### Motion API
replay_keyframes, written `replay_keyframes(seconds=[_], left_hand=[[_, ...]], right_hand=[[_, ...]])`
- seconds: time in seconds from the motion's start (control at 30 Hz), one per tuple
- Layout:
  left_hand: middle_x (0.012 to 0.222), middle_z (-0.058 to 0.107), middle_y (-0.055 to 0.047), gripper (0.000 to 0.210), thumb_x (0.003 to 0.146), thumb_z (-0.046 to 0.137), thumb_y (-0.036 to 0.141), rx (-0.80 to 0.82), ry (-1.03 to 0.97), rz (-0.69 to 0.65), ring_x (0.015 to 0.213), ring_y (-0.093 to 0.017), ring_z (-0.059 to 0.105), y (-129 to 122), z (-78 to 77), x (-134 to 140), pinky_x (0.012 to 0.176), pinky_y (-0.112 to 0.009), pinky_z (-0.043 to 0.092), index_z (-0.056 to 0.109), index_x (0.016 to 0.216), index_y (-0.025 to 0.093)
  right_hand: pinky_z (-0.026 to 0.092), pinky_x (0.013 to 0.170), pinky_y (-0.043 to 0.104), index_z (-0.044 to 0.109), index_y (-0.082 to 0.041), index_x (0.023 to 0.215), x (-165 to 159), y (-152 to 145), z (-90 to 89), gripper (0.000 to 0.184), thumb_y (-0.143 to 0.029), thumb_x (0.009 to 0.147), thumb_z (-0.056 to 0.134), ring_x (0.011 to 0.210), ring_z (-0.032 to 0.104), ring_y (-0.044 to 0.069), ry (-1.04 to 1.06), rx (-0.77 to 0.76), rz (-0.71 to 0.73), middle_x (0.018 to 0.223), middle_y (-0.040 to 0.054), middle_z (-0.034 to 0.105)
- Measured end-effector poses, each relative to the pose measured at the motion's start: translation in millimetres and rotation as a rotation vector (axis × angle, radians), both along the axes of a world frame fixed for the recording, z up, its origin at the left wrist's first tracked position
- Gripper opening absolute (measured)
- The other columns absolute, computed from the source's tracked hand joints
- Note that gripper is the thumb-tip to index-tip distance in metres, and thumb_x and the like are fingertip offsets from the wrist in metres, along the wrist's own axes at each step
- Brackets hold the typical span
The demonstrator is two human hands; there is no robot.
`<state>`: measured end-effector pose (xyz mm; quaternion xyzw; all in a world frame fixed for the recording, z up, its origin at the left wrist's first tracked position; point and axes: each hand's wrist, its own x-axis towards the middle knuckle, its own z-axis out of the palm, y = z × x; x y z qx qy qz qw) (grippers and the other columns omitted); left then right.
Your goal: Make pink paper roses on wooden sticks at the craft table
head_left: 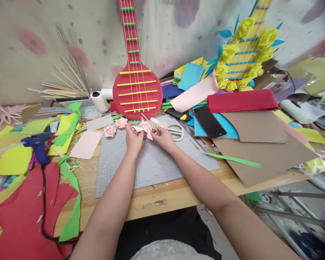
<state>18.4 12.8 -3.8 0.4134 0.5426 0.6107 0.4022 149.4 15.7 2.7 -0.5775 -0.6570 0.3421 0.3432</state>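
Note:
My left hand [134, 136] is closed on a pale pink paper flower [146, 125] with pointed petals, held low over the grey cutting mat [116, 169]. My right hand [162, 138] pinches a thin wooden stick [149, 121], which slants across the flower. Just left of my left hand lie two finished-looking pink paper roses, one nearer [109, 131] and one farther [121, 123]. White-handled scissors [177, 132] rest on the mat beyond my right hand. Behind both hands stands a red paper lute [138, 90] with yellow bars and white strings.
At left, a blue glue gun [39, 142] with a black cord lies among coloured paper scraps. A black phone [209, 122] and brown cardboard [262, 151] are at right. A second, yellow lute with flowers [241, 57] leans behind. A white thread spool [99, 101] stands near wooden sticks.

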Motion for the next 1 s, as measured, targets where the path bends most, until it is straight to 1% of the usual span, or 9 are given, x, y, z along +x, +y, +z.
replay_keyframes(seconds=[0.13,0.3,0.37,0.43,0.53,0.63,0.73,0.87,1.0], left_hand=[[0.085,0.06,-0.001,0.05,0.063,0.061,0.01,0.018,0.137,0.001,0.067,-0.013,0.063,2,-2.8,-4,0.059,-0.025,0.051,0.036,0.104,0.024],[0.097,0.054,-0.004,0.041,0.067,0.061,0.016,0.151,0.387,0.167,0.076,-0.012,0.058,-4,1.1,0,0.057,-0.021,0.046,0.04,0.102,0.021],[0.088,0.055,-0.002,0.035,0.069,0.061,0.021,0.183,0.465,0.136,0.072,-0.012,0.056,-11,5.6,6,0.058,-0.022,0.045,0.043,0.099,0.022],[0.077,0.055,0.0,0.027,0.07,0.061,0.023,0.192,0.587,0.091,0.073,-0.013,0.055,-18,9.6,13,0.067,-0.025,0.046,0.048,0.094,0.022],[0.082,0.057,-0.003,0.031,0.067,0.064,0.02,0.242,0.708,0.039,0.085,-0.018,0.053,-24,12.2,22,0.082,-0.032,0.043,0.052,0.096,0.023],[0.094,0.058,-0.005,0.039,0.06,0.067,0.013,0.259,0.667,0.014,0.093,-0.021,0.052,-25,10.6,26,0.088,-0.036,0.041,0.054,0.095,0.023],[0.095,0.059,-0.004,0.036,0.062,0.065,0.01,0.233,0.612,0.035,0.092,-0.02,0.054,-24,7.7,27,0.088,-0.035,0.042,0.053,0.093,0.024],[0.091,0.061,-0.002,0.031,0.069,0.055,0.008,0.188,0.59,0.078,0.084,-0.016,0.058,-22,5.5,21,0.08,-0.032,0.045,0.05,0.095,0.024],[0.086,0.061,-0.001,0.025,0.07,0.052,0.008,0.135,0.496,0.144,0.076,-0.014,0.059,-18,3.6,11,0.071,-0.027,0.047,0.049,0.091,0.022]], right_hand=[[0.027,0.05,0.021,0.056,-0.019,0.07,1,1,-2.0,0.021,-0.039,0.072,0.051,0.051,0.039,0.009,0.04,0.034,-0.048,0.054,-0.0052,0.044],[0.027,0.05,0.022,0.054,-0.019,0.068,3,2,0.0,0.023,-0.041,0.072,0.052,0.051,0.041,0.01,0.011,0.072,-0.156,0.054,-0.0044,0.045],[0.027,0.051,0.022,0.055,-0.019,0.068,3,2,1.2,0.022,-0.041,0.072,0.052,0.052,0.042,0.01,-0.007,0.066,-0.181,0.055,-0.004,0.047],[0.028,0.052,0.023,0.056,-0.019,0.068,3,2,1.9,0.022,-0.04,0.072,0.052,0.053,0.043,0.011,-0.01,0.062,-0.199,0.055,-0.0036,0.048],[0.03,0.053,0.023,0.056,-0.019,0.069,3,4,1.5,0.023,-0.04,0.073,0.05,0.053,0.045,0.011,0.013,0.053,-0.225,0.055,-0.0029,0.049],[0.031,0.053,0.023,0.057,-0.019,0.07,3,4,0.4,0.024,-0.041,0.073,0.051,0.053,0.045,0.011,0.054,0.029,-0.217,0.056,-0.0027,0.05],[0.032,0.054,0.023,0.059,-0.018,0.071,4,4,-0.5,0.024,-0.041,0.073,0.052,0.054,0.045,0.011,0.071,0.023,-0.17,0.057,-0.0029,0.051],[0.032,0.055,0.022,0.06,-0.018,0.072,3,4,0.0,0.022,-0.039,0.074,0.052,0.056,0.045,0.01,0.048,0.057,-0.109,0.058,-0.0031,0.051],[0.031,0.056,0.023,0.06,-0.019,0.073,5,4,3.3,0.022,-0.038,0.076,0.05,0.058,0.047,0.011,-0.058,0.084,-0.085,0.061,-0.002,0.053]])
